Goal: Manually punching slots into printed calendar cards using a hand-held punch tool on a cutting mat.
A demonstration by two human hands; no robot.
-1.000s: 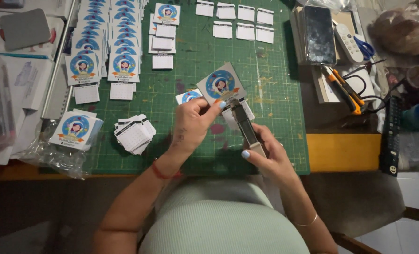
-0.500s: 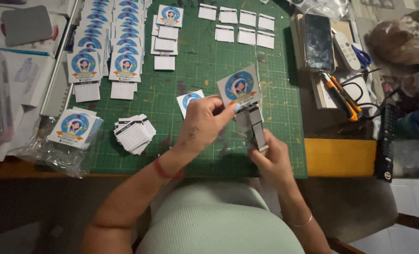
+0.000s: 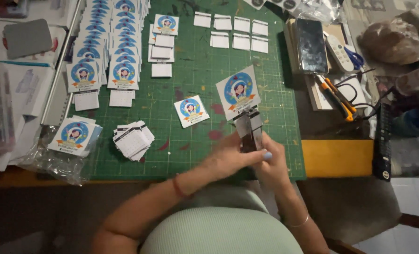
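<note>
A square card (image 3: 238, 91) with a round blue picture sticks up from the jaws of a metal stapler (image 3: 250, 128) held over the green cutting mat (image 3: 195, 70). My left hand (image 3: 228, 159) wraps the stapler's lower end from the left. Against it from the right presses my right hand (image 3: 271, 165), its thumb on top. Both hands squeeze the tool together near the mat's front edge. One loose smaller card (image 3: 191, 111) lies just left of the stapler.
Rows of matching cards (image 3: 103, 51) and small white pads (image 3: 233, 33) cover the mat's far side, with a pile of pads (image 3: 132, 139) front left. A bag of cards (image 3: 70, 141) and metal ruler (image 3: 61, 70) lie left. A phone (image 3: 311, 44), remote (image 3: 338, 51) and orange knife (image 3: 337, 97) lie right.
My left hand let go of the card and dropped onto the stapler beside my right hand. The card now stands in the stapler's jaws.
</note>
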